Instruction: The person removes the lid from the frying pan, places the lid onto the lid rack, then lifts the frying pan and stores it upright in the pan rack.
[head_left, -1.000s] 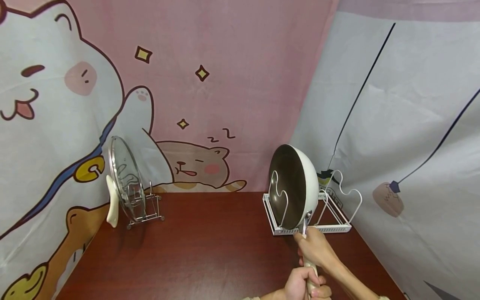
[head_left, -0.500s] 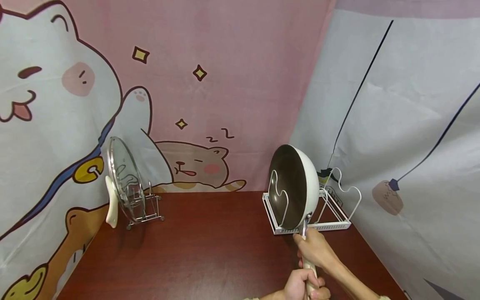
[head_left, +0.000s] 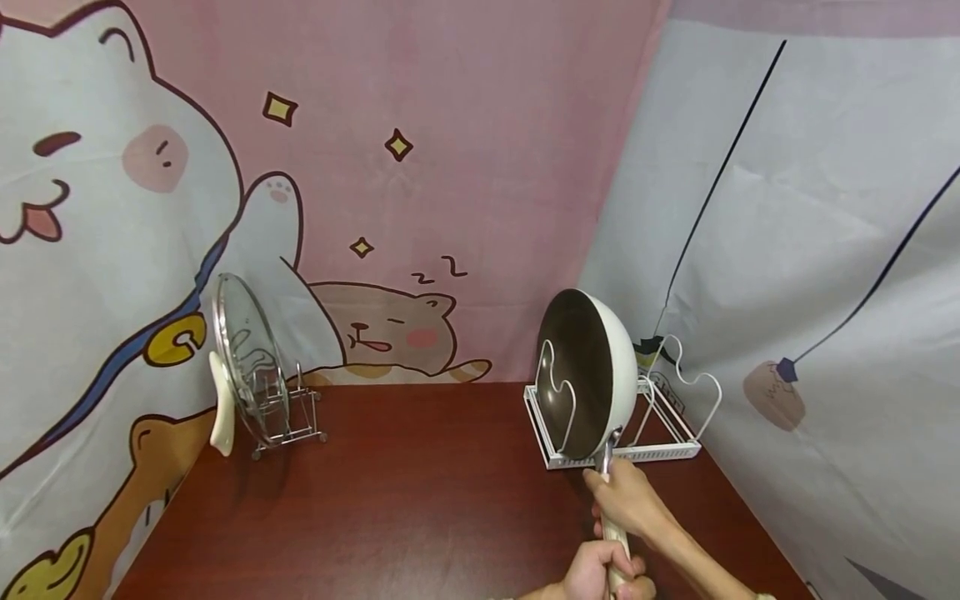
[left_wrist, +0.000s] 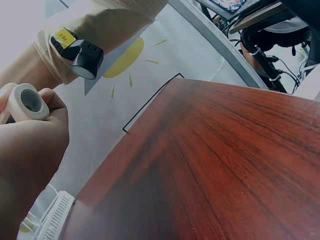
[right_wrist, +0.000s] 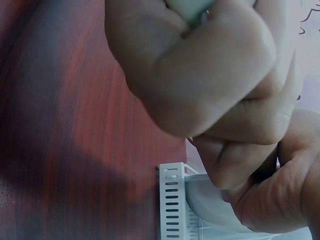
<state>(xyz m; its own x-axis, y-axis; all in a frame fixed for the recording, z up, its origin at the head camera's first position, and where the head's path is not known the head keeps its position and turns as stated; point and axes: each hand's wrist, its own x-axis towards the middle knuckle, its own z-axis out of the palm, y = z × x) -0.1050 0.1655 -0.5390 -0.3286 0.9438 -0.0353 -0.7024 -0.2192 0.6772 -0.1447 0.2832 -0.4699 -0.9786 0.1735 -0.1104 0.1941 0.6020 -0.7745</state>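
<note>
A wok (head_left: 573, 375), white outside and dark inside, stands on its edge in the white wire rack (head_left: 622, 457) at the right of the table, its inside facing left. Its pale handle (head_left: 615, 537) points toward me. My right hand (head_left: 628, 500) grips the handle close to the metal joint. Behind it, my left hand (head_left: 600, 571) grips the handle near its end. In the left wrist view the handle's hollow end pokes out of my left hand (left_wrist: 40, 135). The right wrist view shows both hands one beyond the other, with the rack (right_wrist: 172, 205) below.
At the table's left, a glass lid (head_left: 251, 358) with a cream handle (head_left: 222, 404) stands upright in a small metal rack (head_left: 300, 417). Cartoon-printed cloth hangs behind the reddish-brown table (head_left: 412, 492) and along its sides.
Both hands keep their grip on the handle, which has shifted slightly left at its near end. The wok stays in the rack.
</note>
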